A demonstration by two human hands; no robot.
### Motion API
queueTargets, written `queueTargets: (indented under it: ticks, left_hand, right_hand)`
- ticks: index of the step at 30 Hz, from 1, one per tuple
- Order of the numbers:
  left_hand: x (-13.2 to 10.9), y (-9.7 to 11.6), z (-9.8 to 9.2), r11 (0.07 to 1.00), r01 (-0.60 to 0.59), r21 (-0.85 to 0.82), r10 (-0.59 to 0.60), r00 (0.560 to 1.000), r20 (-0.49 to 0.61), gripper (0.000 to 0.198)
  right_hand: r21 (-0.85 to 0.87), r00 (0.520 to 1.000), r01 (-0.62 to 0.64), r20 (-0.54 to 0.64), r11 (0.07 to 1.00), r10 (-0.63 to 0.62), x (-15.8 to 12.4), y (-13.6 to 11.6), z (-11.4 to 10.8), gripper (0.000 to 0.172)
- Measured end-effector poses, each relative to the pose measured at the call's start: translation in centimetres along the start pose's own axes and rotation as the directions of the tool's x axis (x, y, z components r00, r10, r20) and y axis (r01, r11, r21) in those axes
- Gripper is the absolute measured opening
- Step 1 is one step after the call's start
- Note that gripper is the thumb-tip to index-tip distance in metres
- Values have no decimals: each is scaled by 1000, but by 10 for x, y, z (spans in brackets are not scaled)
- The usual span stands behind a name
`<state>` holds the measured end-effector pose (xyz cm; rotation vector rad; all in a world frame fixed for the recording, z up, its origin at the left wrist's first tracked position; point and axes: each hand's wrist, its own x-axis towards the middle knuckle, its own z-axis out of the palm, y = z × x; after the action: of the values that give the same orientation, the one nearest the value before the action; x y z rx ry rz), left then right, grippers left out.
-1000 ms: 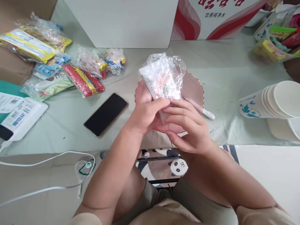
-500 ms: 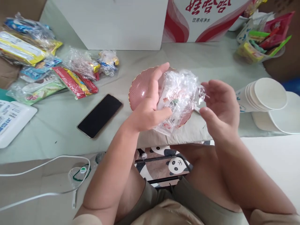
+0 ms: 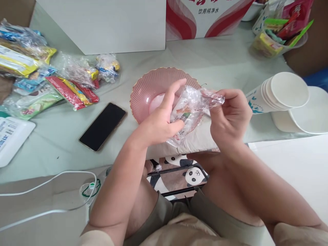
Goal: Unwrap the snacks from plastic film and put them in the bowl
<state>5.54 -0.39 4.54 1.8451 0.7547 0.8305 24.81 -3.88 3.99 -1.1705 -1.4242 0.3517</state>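
One crinkled clear packet point(image 3: 182, 111) is in my grip over the near right part of the pink bowl point(image 3: 145, 94). My left hand point(image 3: 157, 123) holds its body, thumb and fingers parted around it; my right hand point(image 3: 229, 118) pinches its gathered end, fingertips closed. On the surface point(image 3: 61, 147), I see a phone point(image 3: 103, 126) left of the bowl, stacked paper cups point(image 3: 279, 92) to its right, and a red-and-white box point(image 3: 210, 20) beyond it.

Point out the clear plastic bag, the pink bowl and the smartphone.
Clear plastic bag point(image 3: 190, 101), head view: crumpled middle.
Pink bowl point(image 3: 142, 94), head view: left inner wall.
Smartphone point(image 3: 103, 126), head view: middle of the dark screen.
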Motion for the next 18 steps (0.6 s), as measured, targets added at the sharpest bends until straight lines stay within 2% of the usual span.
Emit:
queueTargets:
  ticks: [3,6,8,11,14,16,18]
  left_hand:
    - [1,5,3,999,-31,27,32,999,-31,73]
    - [3,12,4,994,-89,68,93,994,-55,61]
    - [4,16,4,993,-96,70,101,992,-73,50]
    - [4,14,0,1000,-26,8,27,987,-157,35]
    - [1,4,-9,998,48,-48,-58,966,-253,32]
    - [-3,-4,-17,1000,19,-14,-21,970,-242,45]
    - [-6,-10,-24,996,-53,73,66,981,-181,67]
  right_hand:
    - [-116,997,67,-23,991,-70,-2,-3,0,9]
    - [-243,971,231,119,942,-207,-2,-9,2,17]
    - [-273,947,287,225,918,-229,0,-14,3,18]
    - [-233,935,252,308,939,-174,5,-16,-4,20]
    - [-294,973,133,221,947,-68,10,-5,-18,19]
    - [-433,980,36,194,901,54,13,11,-27,18]
    - [-589,952,-32,228,808,204,14,31,-35,26]
